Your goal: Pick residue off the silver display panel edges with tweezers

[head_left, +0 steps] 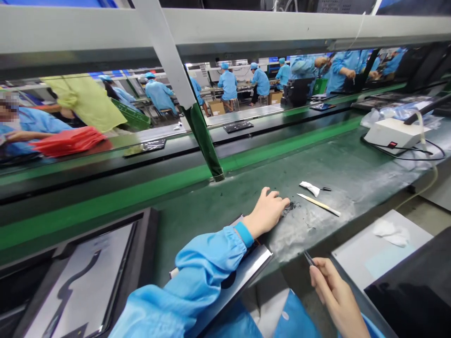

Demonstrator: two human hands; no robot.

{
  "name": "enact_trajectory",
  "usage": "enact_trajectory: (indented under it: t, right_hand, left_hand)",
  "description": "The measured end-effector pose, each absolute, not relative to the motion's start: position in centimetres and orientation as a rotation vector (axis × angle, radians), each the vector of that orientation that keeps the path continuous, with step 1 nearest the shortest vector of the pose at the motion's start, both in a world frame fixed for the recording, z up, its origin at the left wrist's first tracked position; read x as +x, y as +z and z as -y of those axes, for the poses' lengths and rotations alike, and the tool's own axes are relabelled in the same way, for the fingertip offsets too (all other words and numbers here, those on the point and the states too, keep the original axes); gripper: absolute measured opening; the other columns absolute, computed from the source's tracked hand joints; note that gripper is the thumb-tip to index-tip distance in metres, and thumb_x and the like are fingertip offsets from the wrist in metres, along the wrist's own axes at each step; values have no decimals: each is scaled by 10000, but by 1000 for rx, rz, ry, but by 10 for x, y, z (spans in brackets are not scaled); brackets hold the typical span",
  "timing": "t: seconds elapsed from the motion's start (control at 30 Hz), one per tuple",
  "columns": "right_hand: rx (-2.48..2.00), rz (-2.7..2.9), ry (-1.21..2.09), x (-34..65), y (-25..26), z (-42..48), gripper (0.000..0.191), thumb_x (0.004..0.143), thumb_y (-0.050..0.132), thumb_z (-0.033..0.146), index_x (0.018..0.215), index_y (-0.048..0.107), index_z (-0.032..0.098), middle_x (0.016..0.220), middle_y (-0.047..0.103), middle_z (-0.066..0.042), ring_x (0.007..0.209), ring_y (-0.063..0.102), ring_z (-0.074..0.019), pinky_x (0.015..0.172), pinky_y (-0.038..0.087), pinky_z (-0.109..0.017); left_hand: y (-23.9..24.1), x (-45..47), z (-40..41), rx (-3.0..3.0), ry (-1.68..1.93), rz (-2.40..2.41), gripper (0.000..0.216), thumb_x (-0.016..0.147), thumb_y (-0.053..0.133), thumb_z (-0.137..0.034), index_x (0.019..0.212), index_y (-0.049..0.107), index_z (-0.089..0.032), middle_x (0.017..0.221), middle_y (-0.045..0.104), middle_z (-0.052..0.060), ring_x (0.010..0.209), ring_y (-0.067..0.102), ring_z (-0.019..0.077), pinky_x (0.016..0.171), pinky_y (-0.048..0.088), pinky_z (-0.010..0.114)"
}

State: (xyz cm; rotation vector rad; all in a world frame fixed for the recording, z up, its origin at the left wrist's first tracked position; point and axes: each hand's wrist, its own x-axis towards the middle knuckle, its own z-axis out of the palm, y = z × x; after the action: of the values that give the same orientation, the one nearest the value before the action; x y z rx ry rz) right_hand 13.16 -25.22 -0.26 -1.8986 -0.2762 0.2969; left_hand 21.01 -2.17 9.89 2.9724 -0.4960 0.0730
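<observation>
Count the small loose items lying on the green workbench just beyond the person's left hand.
3: a crumpled white wipe, a small dark tool beside it, and a pale flat stick nearer the person. Others may be hidden.

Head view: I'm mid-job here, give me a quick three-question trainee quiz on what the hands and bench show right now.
1. True or false: the left hand rests on the green bench beside a patch of dark debris.
2. What does the right hand hold? A) a red cloth B) thin tweezers C) a cable
3. Fill in: the pale flat stick lies just in front of a crumpled white ____.

Key
1. True
2. B
3. wipe
</observation>
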Motion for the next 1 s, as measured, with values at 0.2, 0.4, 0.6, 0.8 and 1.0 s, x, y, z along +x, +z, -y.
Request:
enact_trajectory:
  t: [0.2, 0.4, 0.6, 0.8, 1.0]
  right_hand:
    - [-1980, 537, 347, 113, 4, 240, 247, 954, 537, 455, 1057, 655, 263, 745, 714, -21, 632, 668, -192, 620, 504, -242]
    - [-2001, 744, 178, 110, 7, 220, 198, 969, 545, 349, 974, 712, 244, 814, 717, -40, 685, 704, -184, 641, 525, -215]
    - [-2037, 925, -87, 107, -2, 209, 206, 1018, 468, 276, 1000, 661, 205, 792, 681, -30, 661, 696, -145, 640, 530, -194]
    - [-2092, 954, -207, 105, -1, 203, 211, 1027, 446, 254, 955, 636, 196, 746, 672, -24, 620, 693, -135, 615, 528, -182]
    - [-2126, 985, -251, 105, 1, 202, 237, 1031, 421, 224, 935, 635, 190, 730, 679, -24, 618, 705, -136, 592, 517, -178]
  left_hand:
    - [120, 163, -2, 3078, 48, 531, 574, 883, 572, -99, 1433, 417, -151, 1297, 644, 154, 1267, 557, 332, 1049, 364, 499]
    - [91, 80, -22, 3268, 115, 501, 365, 904, 615, -239, 1251, 609, -127, 1305, 648, 188, 1286, 560, 343, 1107, 363, 549]
    - [51, 27, -8, 3258, 325, 591, 372, 952, 578, -295, 1256, 611, -83, 1348, 620, 171, 1264, 589, 288, 1039, 506, 409]
    - [25, 21, 1, 3108, 678, 499, 347, 999, 419, -138, 1302, 554, -38, 1383, 588, 186, 1260, 593, 271, 1003, 542, 380]
    - [14, 20, 3, 3051, 720, 436, 370, 1005, 377, -109, 1333, 540, -55, 1374, 602, 163, 1271, 582, 268, 998, 552, 393]
